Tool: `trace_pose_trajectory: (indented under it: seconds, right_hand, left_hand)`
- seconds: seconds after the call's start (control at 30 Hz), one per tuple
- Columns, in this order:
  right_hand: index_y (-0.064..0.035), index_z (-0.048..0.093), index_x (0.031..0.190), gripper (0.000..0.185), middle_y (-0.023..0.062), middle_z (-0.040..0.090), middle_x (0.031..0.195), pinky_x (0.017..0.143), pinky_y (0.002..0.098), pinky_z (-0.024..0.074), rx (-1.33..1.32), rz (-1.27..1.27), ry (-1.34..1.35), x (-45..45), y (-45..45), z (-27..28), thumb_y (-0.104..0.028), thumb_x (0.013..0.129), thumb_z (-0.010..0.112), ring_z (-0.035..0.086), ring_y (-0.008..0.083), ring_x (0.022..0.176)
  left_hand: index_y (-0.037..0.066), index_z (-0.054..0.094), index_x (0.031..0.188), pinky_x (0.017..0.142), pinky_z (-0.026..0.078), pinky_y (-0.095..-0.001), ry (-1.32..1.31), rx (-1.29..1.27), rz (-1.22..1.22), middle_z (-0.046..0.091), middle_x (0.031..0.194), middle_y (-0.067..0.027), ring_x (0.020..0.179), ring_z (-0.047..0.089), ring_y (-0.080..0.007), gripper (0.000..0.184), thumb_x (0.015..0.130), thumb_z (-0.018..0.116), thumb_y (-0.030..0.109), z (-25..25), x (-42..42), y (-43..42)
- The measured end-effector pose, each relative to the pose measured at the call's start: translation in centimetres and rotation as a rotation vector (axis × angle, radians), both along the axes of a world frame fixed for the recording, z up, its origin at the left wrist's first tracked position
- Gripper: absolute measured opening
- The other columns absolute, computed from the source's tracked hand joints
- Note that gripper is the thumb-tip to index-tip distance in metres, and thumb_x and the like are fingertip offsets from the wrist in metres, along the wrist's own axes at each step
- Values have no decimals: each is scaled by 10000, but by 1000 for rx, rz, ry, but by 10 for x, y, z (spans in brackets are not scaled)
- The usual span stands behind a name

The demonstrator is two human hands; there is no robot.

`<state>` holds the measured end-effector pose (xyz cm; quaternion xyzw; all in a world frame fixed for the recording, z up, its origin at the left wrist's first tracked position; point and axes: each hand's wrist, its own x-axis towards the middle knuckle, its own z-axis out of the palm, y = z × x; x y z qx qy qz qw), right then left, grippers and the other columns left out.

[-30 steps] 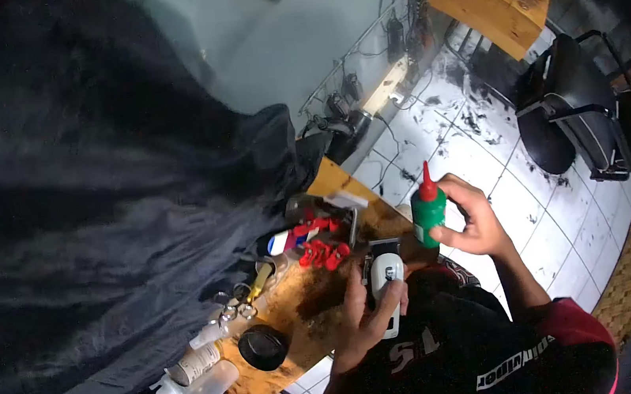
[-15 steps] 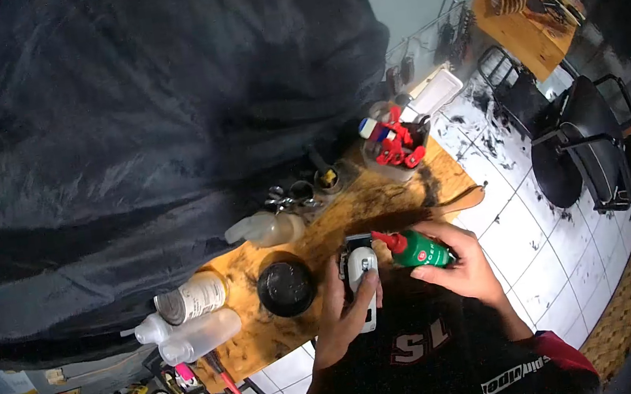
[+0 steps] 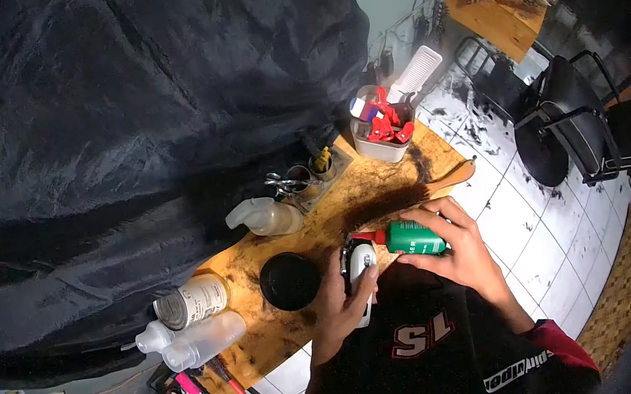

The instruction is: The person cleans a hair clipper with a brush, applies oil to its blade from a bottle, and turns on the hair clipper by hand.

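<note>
My left hand (image 3: 339, 305) is wrapped round a white and black hair clipper (image 3: 360, 267), its blade end pointing away from me. In my right hand (image 3: 457, 246) is a small green oil bottle (image 3: 415, 238) with a red nozzle, lying nearly level. The nozzle tip is at the blade end of the clipper; whether it touches cannot be made out. Just beyond both hands lies a brush with dark bristles and a wooden handle (image 3: 456, 176). A black round bowl (image 3: 289, 281) stands to the left of the clipper.
Hair clippings litter the wooden table (image 3: 261, 356). Along it stand a spray bottle (image 3: 266, 217), a labelled jar (image 3: 192, 301), a clear plastic bottle (image 3: 207, 340), scissors (image 3: 286, 183) in a holder, and a tub (image 3: 382, 148) of red clips. A black chair (image 3: 572, 119) is at right.
My right hand has tipped the oil bottle closer to level and brought its red nozzle to the clipper's blade end. My left hand still holds the clipper. The camera view has shifted slightly.
</note>
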<state>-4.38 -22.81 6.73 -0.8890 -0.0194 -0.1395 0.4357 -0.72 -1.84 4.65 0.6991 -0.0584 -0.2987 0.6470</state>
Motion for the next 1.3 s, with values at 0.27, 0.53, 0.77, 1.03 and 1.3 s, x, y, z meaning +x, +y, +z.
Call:
trace_pose_trajectory:
  seconds: [0.27,0.53,0.77,1.03,1.3]
  right_hand:
    - [-81,631,1125,525,132,543,972,774,385,465,-84,33,-52,10,-2,2,-203,643,800,547,308,878]
    - [-65,612,1155,561,134,536,957,763,379,457,-109,70,-61,27,-2,19,-202,644,799,534,304,867]
    - [-50,603,1164,586,132,533,934,744,372,452,-113,116,-73,33,-1,20,-203,637,806,527,295,842]
    - [-63,603,1176,590,124,539,932,742,370,456,-134,89,-67,29,-1,18,-220,644,804,529,287,836]
    - [-65,592,1186,588,116,549,935,746,367,460,-117,64,-38,24,-1,17,-206,653,799,540,282,839]
  left_hand:
    - [-6,403,1238,550,455,-240,-40,21,49,573,804,-54,635,549,-86,427,910,595,190,-5,7,2]
    - [-7,413,1214,544,453,-248,-113,43,7,553,797,-61,630,537,-89,424,910,598,222,-9,12,3]
    - [19,418,1202,606,464,-259,25,98,12,543,826,-40,697,545,-97,356,935,549,216,3,13,4]
    - [21,441,1156,540,426,-241,5,-40,38,537,743,-23,615,518,-75,319,922,579,187,-2,15,6]
    - [21,439,1142,553,436,-234,46,-32,36,543,754,-27,629,528,-76,312,916,582,182,-7,16,11]
